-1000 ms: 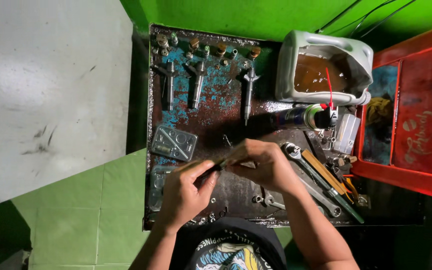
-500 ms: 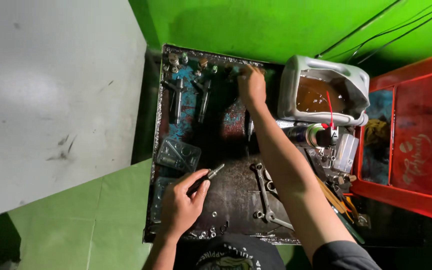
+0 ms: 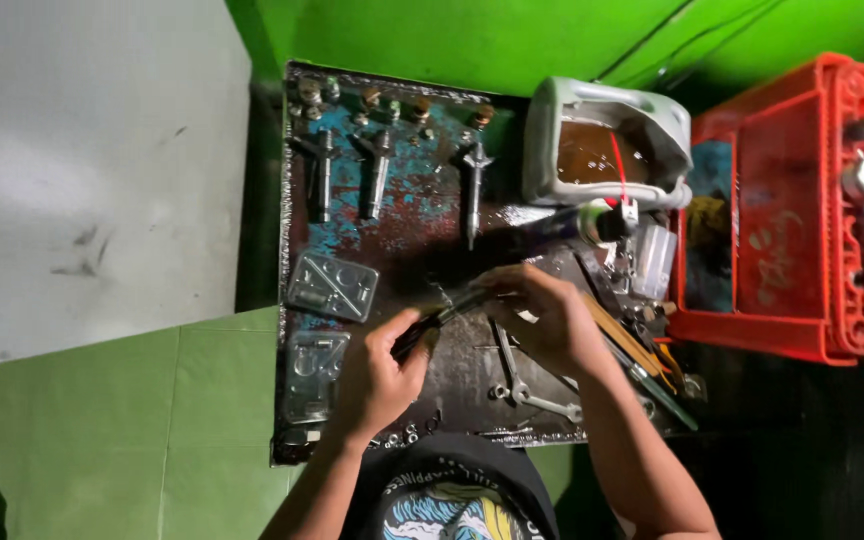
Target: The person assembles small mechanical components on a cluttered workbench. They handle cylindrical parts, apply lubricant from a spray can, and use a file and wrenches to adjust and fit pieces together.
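Over a rusty metal work tray (image 3: 432,215), the left hand (image 3: 377,375) is clenched around a dark-handled hand tool (image 3: 442,320) whose tip points right toward the right hand (image 3: 542,320). The right hand's fingers curl over something small at the tool's tip; what it is cannot be told. Wrenches (image 3: 522,380) lie just near of the hands. Three fuel injectors (image 3: 377,175) lie at the tray's far side, and a cut-open white jug (image 3: 607,150) sits far right.

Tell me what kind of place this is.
Probably a small repair workshop: a stained metal work tray carries three injector-like metal parts and wrenches, and a red crate of parts sits beside it.
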